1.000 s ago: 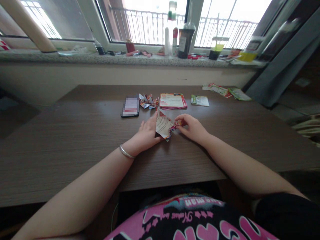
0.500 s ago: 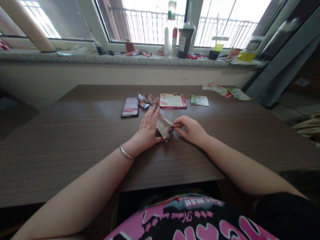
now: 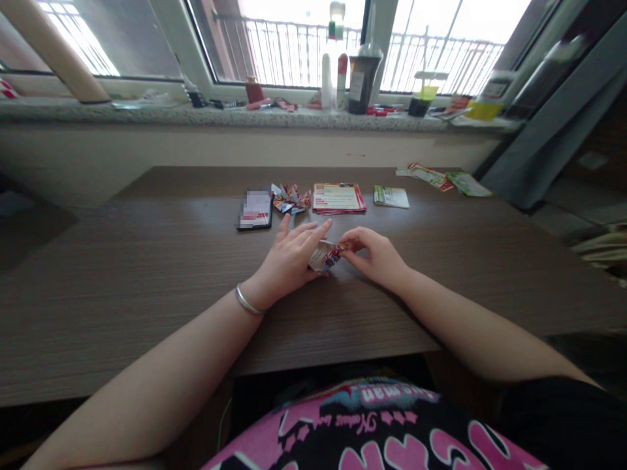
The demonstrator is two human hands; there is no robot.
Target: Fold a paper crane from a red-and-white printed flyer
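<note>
A folded paper card (image 3: 321, 256) with a cream printed face and a colourful edge is between my two hands, low over the brown table (image 3: 206, 281). My left hand (image 3: 290, 253) has its fingers stretched over the card's left part and its thumb on the near side, covering much of it. Thumb and fingertips of my right hand (image 3: 372, 253) pinch the colourful right corner. Just beyond my left fingers lies a cluster of folded colourful paper pieces (image 3: 292, 200).
A phone (image 3: 255, 210) lies left of the folded pieces. To their right are a stack of red-edged cards (image 3: 337, 198) and a smaller green-and-white stack (image 3: 390, 196). Loose packets (image 3: 431, 176) lie at the far right. Cups and bottles line the windowsill (image 3: 220, 116).
My left hand has shifted slightly right and its fingers have spread over the card. Less of the cream face shows, and the colourful edge lies more nearly flat. My right hand stays at the corner.
</note>
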